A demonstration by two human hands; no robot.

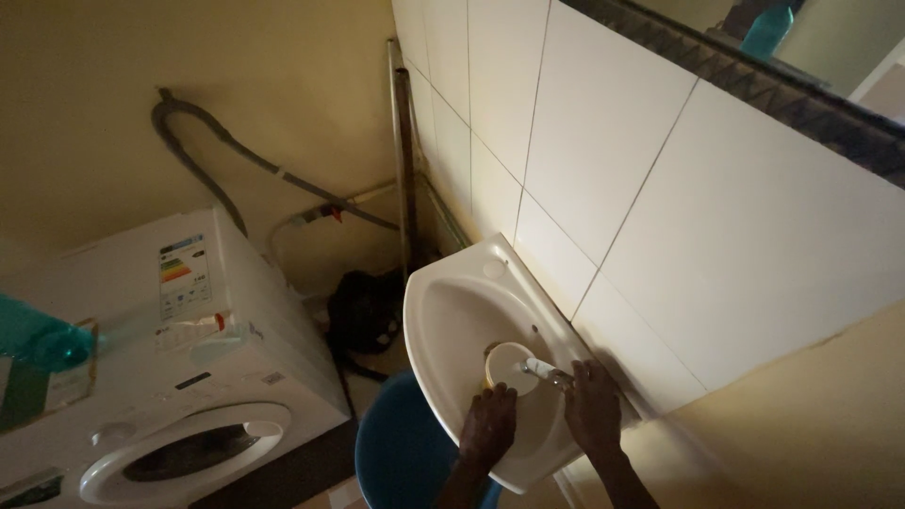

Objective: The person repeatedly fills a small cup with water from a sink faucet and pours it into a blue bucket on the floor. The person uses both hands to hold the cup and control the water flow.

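A white wall-hung washbasin (452, 302) sits under a white tiled wall. Inside the basin, under the tap spout (539, 368), stands a small cream cup (504, 363). My left hand (488, 424) holds the near side of this cup, fingers curled on its rim. My right hand (591, 403) rests on the tap handle at the basin's right edge, fingers closed around it. Whether water is running cannot be seen in the dim light.
A white front-loading washing machine (170, 377) stands at the left with a teal bottle (42, 339) on top. A grey hose (226, 151) runs along the yellow wall. A blue bucket (401, 448) sits below the basin, a dark bag (363, 311) behind it.
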